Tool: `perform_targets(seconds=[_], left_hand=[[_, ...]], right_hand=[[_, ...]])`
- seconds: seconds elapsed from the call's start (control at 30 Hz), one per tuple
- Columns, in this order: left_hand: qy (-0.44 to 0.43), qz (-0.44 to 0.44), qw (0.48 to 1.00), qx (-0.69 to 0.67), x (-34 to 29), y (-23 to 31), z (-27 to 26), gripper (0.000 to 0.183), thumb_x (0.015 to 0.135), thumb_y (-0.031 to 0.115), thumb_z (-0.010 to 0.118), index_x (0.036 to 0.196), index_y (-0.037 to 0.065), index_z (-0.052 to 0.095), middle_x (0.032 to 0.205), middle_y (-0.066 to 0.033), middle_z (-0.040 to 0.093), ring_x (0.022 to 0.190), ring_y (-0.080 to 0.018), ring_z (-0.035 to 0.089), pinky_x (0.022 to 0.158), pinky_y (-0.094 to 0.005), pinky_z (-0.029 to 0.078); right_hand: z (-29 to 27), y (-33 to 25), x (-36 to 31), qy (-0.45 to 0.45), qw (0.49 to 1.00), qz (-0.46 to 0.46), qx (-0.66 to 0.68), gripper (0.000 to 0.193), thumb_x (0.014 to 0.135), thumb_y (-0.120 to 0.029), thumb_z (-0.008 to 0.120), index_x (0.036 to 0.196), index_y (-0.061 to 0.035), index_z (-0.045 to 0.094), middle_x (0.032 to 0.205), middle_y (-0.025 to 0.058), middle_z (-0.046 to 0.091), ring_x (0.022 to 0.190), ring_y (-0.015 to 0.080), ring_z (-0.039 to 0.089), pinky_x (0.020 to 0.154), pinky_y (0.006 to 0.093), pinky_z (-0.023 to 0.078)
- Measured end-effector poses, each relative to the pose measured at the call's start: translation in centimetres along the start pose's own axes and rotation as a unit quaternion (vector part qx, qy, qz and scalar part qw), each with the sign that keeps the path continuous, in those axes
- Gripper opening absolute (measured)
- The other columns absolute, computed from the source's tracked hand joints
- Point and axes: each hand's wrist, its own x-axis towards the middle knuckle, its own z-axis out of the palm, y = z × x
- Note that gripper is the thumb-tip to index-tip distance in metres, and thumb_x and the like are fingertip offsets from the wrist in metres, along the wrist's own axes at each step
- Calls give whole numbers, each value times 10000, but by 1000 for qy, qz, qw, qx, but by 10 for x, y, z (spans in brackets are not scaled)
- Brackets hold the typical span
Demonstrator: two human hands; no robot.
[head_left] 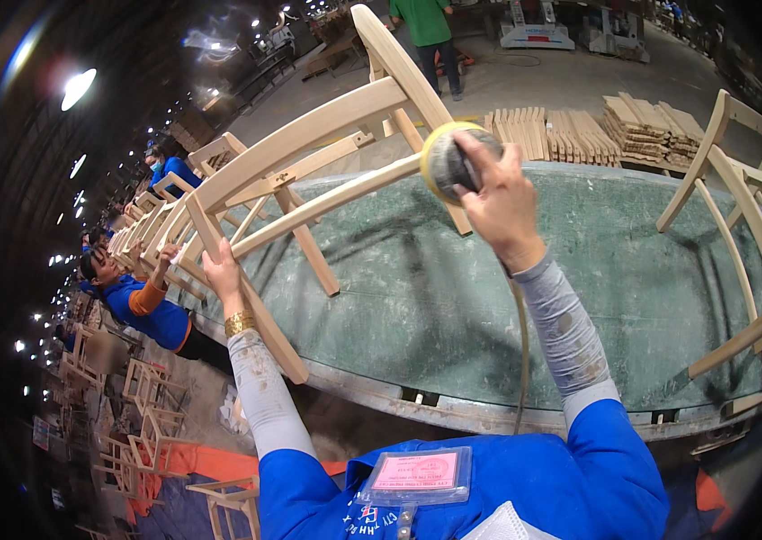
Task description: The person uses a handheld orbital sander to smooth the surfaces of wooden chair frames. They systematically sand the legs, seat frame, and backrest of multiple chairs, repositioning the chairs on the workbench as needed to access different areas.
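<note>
A pale wooden chair frame (300, 130) stands on the green worktable in front of me. My left hand (223, 270) is wrapped round its near left leg, just below the joint with a rail. My right hand (500, 193) grips a round black sander (464, 162) with a yellow rim. The sander's pad side faces the chair's right upright, at the end of the lower rail; whether it touches the wood I cannot tell. A hose (523, 351) hangs down from under my right wrist.
The green tabletop (381, 315) bears another chair frame (741, 198) at the right. Stacked wooden parts (651, 126) lie beyond its far edge. A co-worker in blue (147, 306) works at a row of frames on the left. A person in green (424, 36) stands far behind.
</note>
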Motion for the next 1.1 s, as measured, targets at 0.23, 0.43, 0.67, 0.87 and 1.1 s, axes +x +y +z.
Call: perform_targets(seconds=[0.23, 0.43, 0.67, 0.87, 1.1], left_hand=[[-4, 18, 999, -43, -12, 3, -2, 304, 856, 278, 612, 882, -23, 583, 796, -143, 621, 750, -245, 600, 696, -357, 459], [-29, -4, 998, -61, -16, 7, -4, 284, 859, 257, 617, 850, -23, 569, 768, -85, 593, 703, -164, 545, 659, -317, 450], [-43, -19, 995, -83, -14, 10, -5, 344, 864, 265, 617, 927, -71, 574, 829, -119, 617, 769, -186, 569, 706, -322, 454], [-46, -10, 997, -64, -18, 13, -9, 344, 856, 260, 623, 945, -69, 578, 839, -124, 624, 770, -190, 572, 713, -330, 455], [-47, 4, 997, -56, -15, 8, -11, 311, 862, 234, 619, 933, -67, 581, 827, -110, 619, 752, -179, 558, 708, -321, 453]], right_hand=[[59, -80, 45, -13, 998, -56, -32, 704, 714, -137, 716, 1316, -318, 401, 1074, 238, 426, 762, 347, 629, 692, 411, 553], [71, -85, 70, 52, 998, -22, -1, 701, 695, -140, 694, 1317, -301, 414, 1154, 307, 393, 725, 384, 638, 690, 414, 544], [68, -85, 71, 9, 998, -59, 16, 670, 704, -121, 664, 1305, -290, 422, 1160, 291, 385, 736, 374, 640, 686, 434, 553], [59, -81, 76, 38, 997, -46, 57, 665, 695, -78, 630, 1293, -285, 425, 1131, 270, 396, 705, 379, 635, 682, 411, 552], [58, -76, 72, 46, 994, -57, 86, 665, 686, -89, 653, 1287, -269, 431, 1136, 263, 396, 715, 402, 631, 683, 442, 546]])
